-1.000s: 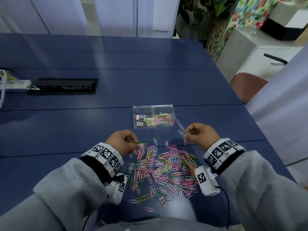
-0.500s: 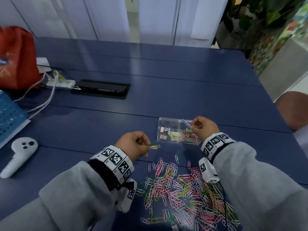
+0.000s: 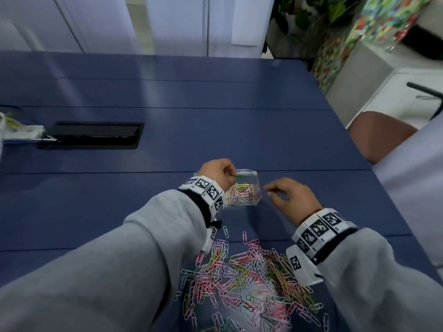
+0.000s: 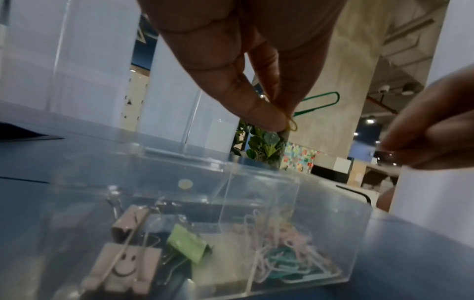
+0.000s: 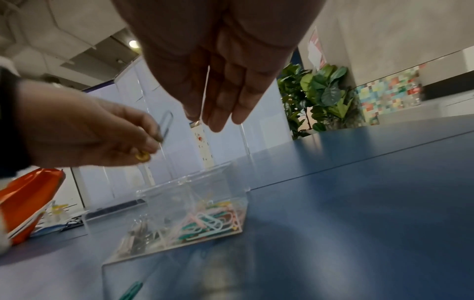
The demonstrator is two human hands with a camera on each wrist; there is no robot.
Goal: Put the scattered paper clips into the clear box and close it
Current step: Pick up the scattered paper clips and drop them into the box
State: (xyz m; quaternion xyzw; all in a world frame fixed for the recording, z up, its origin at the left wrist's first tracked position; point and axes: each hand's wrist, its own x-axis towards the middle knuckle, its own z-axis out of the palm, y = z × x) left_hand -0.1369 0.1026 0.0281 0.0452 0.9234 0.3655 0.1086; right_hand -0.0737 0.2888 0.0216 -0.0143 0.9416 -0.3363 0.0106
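The clear box (image 3: pixel 247 191) stands open on the blue table (image 3: pixel 167 212), with colourful paper clips in its right compartment (image 4: pixel 290 253) and binder clips (image 4: pixel 123 263) in its left. My left hand (image 3: pixel 227 174) hovers over the box and pinches a yellow and a green paper clip (image 4: pixel 320 101) between thumb and fingers. My right hand (image 3: pixel 267 190) hangs just right of the box, fingers (image 5: pixel 218 109) straight and holding nothing. A large heap of scattered paper clips (image 3: pixel 239 279) lies near me, between my forearms. A clear flat panel (image 5: pixel 166 270) lies on the table in front of the box.
A black cable hatch (image 3: pixel 93 135) and a white power strip (image 3: pixel 21 133) are at the far left. A brown chair (image 3: pixel 381 135) stands past the table's right edge. An orange bag (image 5: pixel 30 192) sits to the left.
My left hand has carried its clips from the left of the box to above it. My right hand has drawn back from the box to its right and holds nothing now.
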